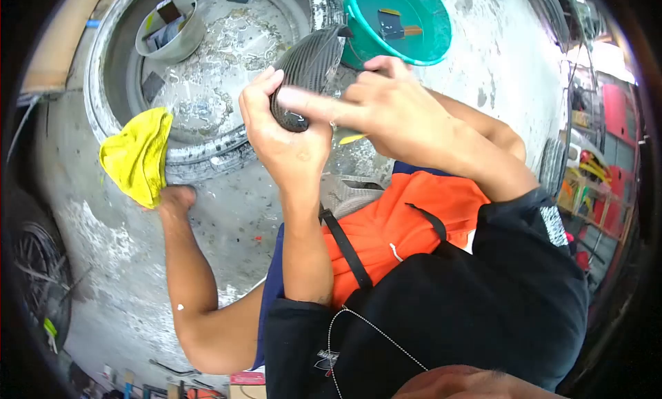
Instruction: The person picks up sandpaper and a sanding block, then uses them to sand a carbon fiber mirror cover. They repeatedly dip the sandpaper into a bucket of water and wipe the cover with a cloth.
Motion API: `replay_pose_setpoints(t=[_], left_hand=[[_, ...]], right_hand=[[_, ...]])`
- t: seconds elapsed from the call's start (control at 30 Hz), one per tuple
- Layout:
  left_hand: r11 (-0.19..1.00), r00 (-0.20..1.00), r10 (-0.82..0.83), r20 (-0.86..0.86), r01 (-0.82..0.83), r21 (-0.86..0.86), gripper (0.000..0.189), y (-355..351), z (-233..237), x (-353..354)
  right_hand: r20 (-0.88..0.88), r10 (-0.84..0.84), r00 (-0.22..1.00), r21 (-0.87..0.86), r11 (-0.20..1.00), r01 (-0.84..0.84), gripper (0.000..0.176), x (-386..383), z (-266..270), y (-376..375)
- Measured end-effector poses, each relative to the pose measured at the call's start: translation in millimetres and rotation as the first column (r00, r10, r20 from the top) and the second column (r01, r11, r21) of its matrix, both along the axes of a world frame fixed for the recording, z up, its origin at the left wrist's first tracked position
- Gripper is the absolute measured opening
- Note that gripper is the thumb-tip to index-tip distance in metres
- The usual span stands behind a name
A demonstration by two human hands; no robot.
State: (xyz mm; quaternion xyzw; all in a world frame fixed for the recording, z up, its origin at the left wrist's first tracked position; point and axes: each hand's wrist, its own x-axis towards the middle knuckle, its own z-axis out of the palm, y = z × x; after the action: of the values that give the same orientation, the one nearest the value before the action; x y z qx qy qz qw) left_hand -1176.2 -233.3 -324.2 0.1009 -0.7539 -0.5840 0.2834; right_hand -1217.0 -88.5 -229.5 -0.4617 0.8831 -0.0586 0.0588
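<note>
My left hand [289, 140] is wrapped round a glossy dark curved shell [308, 65] with a ribbed, carbon-fibre-like weave and a pointed far end. Its lower end lies in the palm, with the thumb and fingers along the sides. My right hand [396, 109] reaches across from the right. Its index finger stretches out over the shell's lower end, smeared by motion, while the other fingers are bent. Nothing shows in that hand. Beneath the held shell is a large round grey basin-like ring [96, 96], its floor wet and whitish.
A teal basin [434, 20] of water holds a dark pad. Inside the ring stand a white tub [186, 47] with blocks and a loose dark square [153, 87]. A yellow cloth [138, 154] hangs over the ring's rim by my foot. Shelves [600, 171] line the right side.
</note>
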Motion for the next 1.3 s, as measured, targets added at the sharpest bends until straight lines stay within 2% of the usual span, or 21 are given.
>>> replay_pose_setpoints(t=[0.1,0.17,0.2,0.23,0.3,0.37,0.43,0.5,0.53,0.6,0.67,0.77,0.8,0.87,0.97,1.03,1.1,1.17,1.2,1.23,1.3], left_hand=[[1.000,1.000,-0.005,0.002,0.005,-0.024,0.049,-2.6,-6.4,0.4],[1.000,0.999,-0.019,0.033,0.019,0.005,0.048,-5.2,-3.0,-1.8],[1.000,0.999,-0.020,0.029,0.019,0.022,0.048,-5.1,-2.7,-2.9],[1.000,0.999,-0.019,0.026,0.019,0.018,0.048,-5.1,-2.3,-2.2],[0.997,0.998,-0.040,0.049,0.036,0.072,0.049,-6.2,-1.5,-2.7],[0.996,0.997,-0.053,0.054,0.049,0.078,0.050,-8.3,-2.9,-3.8],[0.994,0.996,-0.057,0.074,0.050,0.094,0.052,-12.6,-2.0,-1.8],[0.991,0.980,-0.132,0.148,0.128,0.039,0.054,-18.5,1.7,-1.2],[0.984,0.982,-0.142,0.121,0.127,0.124,0.058,-17.6,-3.8,-2.3],[0.992,0.989,-0.119,0.085,0.114,0.056,0.059,-21.5,-6.8,-5.3],[0.988,0.988,-0.151,0.026,0.150,0.025,0.055,-23.6,-9.2,-6.3],[0.993,0.993,-0.115,0.029,0.115,0.018,0.051,-19.9,-9.2,-7.5],[0.994,0.995,-0.103,0.018,0.102,0.037,0.052,-18.8,-11.3,-9.5],[0.995,0.996,-0.087,0.015,0.086,0.041,0.052,-16.0,-10.0,-10.3],[0.987,0.994,-0.090,0.055,0.081,0.139,0.054,-12.3,-12.8,-5.5],[0.997,0.998,-0.069,0.012,0.069,0.047,0.054,-15.4,-12.1,-7.4],[0.996,0.999,-0.053,0.003,0.052,0.068,0.054,-14.1,-10.5,-5.8],[0.999,0.999,-0.041,0.032,0.041,0.025,0.053,-11.6,-8.4,-6.2],[0.997,0.998,-0.040,0.052,0.037,0.062,0.053,-9.4,-8.3,-6.1],[0.992,0.995,-0.081,-0.066,0.087,0.094,0.054,-12.9,-15.0,-5.3],[0.992,0.997,-0.077,-0.019,0.079,0.099,0.052,-10.6,-12.7,-6.5]], right_hand=[[0.065,-0.082,0.995,0.171,0.983,0.070,0.083,-37.5,-25.1,21.3],[-0.011,-0.389,0.921,-0.099,0.917,0.386,0.065,-111.3,-84.4,96.3],[-0.023,-0.558,0.829,-0.120,0.825,0.552,0.046,-130.0,-90.5,111.7],[-0.049,-0.671,0.740,0.040,0.739,0.673,0.041,-147.8,-99.5,130.6],[0.014,-0.776,0.631,0.286,0.608,0.741,0.040,-169.0,-134.0,162.7],[0.029,-0.730,0.683,0.365,0.644,0.673,0.041,-178.3,-188.1,201.1],[0.054,-0.674,0.737,0.454,0.674,0.583,0.043,-175.5,-197.7,198.3],[0.060,-0.733,0.677,0.343,0.653,0.676,0.042,-157.6,-174.1,179.5],[0.062,-0.714,0.697,0.247,0.688,0.683,0.036,-164.7,-171.3,181.0],[0.273,-0.720,0.638,-0.035,0.656,0.754,0.028,-151.9,-115.0,147.0],[0.489,-0.504,0.712,-0.364,0.625,0.691,0.016,-129.4,-72.3,111.3],[0.279,-0.122,0.953,-0.477,0.843,0.248,0.016,-96.5,-29.8,49.7],[0.220,0.019,0.975,-0.503,0.859,0.097,0.018,-89.2,-27.2,32.7],[0.271,0.183,0.945,-0.586,0.810,0.011,0.027,-63.8,-22.2,-6.0],[0.186,0.293,0.938,-0.521,0.839,-0.159,0.021,-43.0,-8.3,-40.0],[0.285,0.245,0.927,-0.607,0.794,-0.024,0.015,-67.1,-30.4,-24.3],[0.359,0.043,0.933,-0.607,0.770,0.198,0.015,-86.7,-44.3,-6.2],[0.370,0.122,0.921,-0.609,0.781,0.141,0.016,-61.7,-34.0,-12.3],[0.210,0.319,0.924,-0.629,0.767,-0.122,0.020,-54.3,-26.6,-25.6],[0.208,0.346,0.915,-0.537,0.822,-0.188,0.023,-39.6,-8.8,-37.3],[0.275,0.367,0.889,-0.650,0.752,-0.110,0.024,-46.9,-26.7,-29.4]])
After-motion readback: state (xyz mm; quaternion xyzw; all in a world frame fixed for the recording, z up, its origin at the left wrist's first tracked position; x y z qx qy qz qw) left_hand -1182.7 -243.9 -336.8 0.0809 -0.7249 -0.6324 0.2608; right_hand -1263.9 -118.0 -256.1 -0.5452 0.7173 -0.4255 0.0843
